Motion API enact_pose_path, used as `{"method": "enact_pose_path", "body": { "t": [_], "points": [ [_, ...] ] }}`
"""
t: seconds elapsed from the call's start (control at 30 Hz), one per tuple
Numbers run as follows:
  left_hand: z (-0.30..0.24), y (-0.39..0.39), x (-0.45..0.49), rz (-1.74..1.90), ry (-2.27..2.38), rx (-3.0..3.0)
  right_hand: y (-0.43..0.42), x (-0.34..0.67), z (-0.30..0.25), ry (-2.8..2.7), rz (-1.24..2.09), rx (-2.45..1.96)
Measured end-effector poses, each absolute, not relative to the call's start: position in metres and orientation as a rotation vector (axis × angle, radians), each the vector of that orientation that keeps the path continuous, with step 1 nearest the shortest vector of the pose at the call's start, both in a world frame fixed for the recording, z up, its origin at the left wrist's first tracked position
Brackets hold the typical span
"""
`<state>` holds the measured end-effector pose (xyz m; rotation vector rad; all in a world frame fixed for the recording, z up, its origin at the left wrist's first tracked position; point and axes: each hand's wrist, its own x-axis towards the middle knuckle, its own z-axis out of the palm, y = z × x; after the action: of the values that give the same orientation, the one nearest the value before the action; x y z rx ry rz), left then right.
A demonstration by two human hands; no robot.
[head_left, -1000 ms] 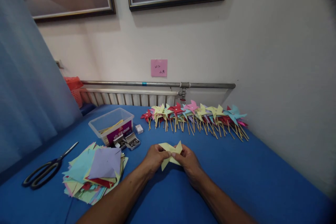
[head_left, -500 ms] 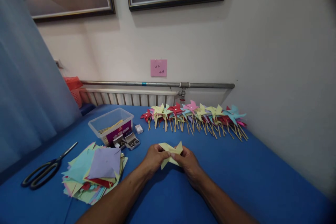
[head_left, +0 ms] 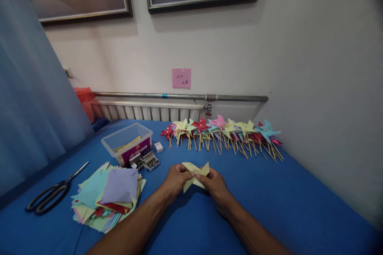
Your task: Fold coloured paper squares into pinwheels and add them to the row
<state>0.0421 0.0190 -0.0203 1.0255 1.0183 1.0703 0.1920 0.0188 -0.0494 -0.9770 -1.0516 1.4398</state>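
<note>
Paper piece [head_left: 196, 169], pale yellow, folded: hold unchanged, one tip shifted

Location: over the blue cover [head_left: 269, 199], front centre. Left hand [head_left: 176, 179]: thumb and fingers pinching its left side. Right hand [head_left: 217, 184]: pinching its right side, thumb tips close together near the middle. Change: slight; upper-right tip a little farther right than a second ago. Bearing on the work, as judged: small, folds apparently kept gathered at centre. Pinwheels [head_left: 229, 127] beyond: unmoved.

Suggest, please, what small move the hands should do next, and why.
Perhaps the left hand should fetch a metal piece from an open box, the right hand gripping the yellow paper: it looks pinwheel-shaped, its middle is pinched, and pinwheels behind show shiny centres.
</note>
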Motion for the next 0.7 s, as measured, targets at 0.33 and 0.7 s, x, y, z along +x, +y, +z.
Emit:
{"method": "enact_pose_path", "body": {
  "t": [0.33,0.7],
  "points": [
    [-0.029,0.025,0.041,1.107,1.103,1.070,0.024,0.192,-0.055,-1.016,1.426,-1.030],
    [-0.031,0.025,0.043,1.092,1.103,1.095,0.020,0.193,-0.053,-1.071,1.450,-0.975]
  ]
}}
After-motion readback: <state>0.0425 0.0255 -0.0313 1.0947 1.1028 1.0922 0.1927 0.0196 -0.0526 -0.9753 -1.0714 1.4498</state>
